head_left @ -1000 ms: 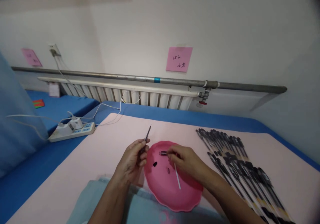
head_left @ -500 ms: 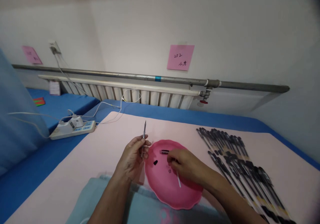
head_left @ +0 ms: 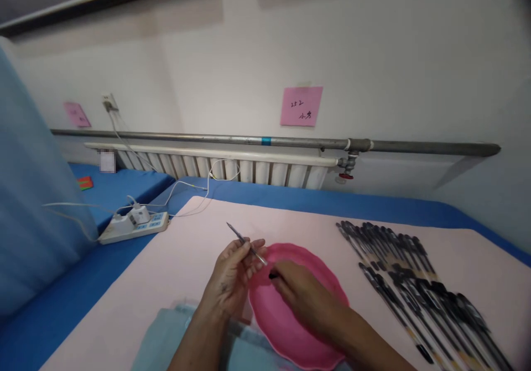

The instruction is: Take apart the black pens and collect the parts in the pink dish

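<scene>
My left hand [head_left: 233, 276] is closed in a pinch on a thin pen barrel [head_left: 243, 240], which tilts up to the left over the near-left rim of a pink plate [head_left: 315, 274]. My right hand [head_left: 301, 293] is over the plate with its fingers curled. Its fingertips hold a small dark pen part [head_left: 272, 275] close to the lower end of the barrel. The plate's inside is mostly hidden by my right hand.
A long row of several black pens [head_left: 415, 282] lies on the pink mat [head_left: 178, 260] to the right. A white power strip [head_left: 135, 224] with cables sits on the blue surface at left. A radiator and pipe [head_left: 265, 140] run along the wall. Light blue cloth lies at the near edge.
The pen barrel has tipped from upright to leaning left. My right hand moved left toward my left hand. The white refill and loose small parts seen earlier in the plate are out of sight.
</scene>
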The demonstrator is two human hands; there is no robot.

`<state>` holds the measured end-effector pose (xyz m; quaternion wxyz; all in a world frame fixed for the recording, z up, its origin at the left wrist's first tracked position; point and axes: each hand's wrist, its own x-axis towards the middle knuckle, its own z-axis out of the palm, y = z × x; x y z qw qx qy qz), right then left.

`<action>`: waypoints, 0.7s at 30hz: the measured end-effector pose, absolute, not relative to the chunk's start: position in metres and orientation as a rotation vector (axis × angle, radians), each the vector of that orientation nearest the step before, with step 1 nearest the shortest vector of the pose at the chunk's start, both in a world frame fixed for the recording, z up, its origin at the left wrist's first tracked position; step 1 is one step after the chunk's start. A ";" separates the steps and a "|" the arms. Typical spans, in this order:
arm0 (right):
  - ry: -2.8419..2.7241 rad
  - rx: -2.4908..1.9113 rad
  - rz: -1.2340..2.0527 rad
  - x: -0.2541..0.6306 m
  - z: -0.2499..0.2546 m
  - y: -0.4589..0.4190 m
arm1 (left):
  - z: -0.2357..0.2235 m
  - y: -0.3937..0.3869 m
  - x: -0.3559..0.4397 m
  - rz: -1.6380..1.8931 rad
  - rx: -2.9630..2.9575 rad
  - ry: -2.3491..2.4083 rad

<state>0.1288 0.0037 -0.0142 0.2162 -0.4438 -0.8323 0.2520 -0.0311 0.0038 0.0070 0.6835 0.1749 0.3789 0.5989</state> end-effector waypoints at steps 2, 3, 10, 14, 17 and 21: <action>-2.044 -1.250 0.938 0.129 -0.006 0.004 | 0.005 0.005 -0.032 1.379 0.385 0.820; -1.905 -1.255 1.065 0.128 -0.003 0.003 | 0.005 0.005 -0.032 1.391 0.387 0.804; -1.620 -1.205 1.239 0.123 0.002 0.001 | 0.003 0.003 -0.027 1.371 0.451 0.801; -1.696 -1.195 1.145 0.125 0.003 0.002 | 0.005 0.001 -0.024 1.364 0.457 0.822; -1.817 -1.179 0.939 0.126 0.003 0.000 | 0.005 0.002 -0.023 1.373 0.475 0.844; -1.976 -1.093 0.613 0.128 -0.001 -0.003 | 0.002 0.002 -0.022 1.386 0.471 0.827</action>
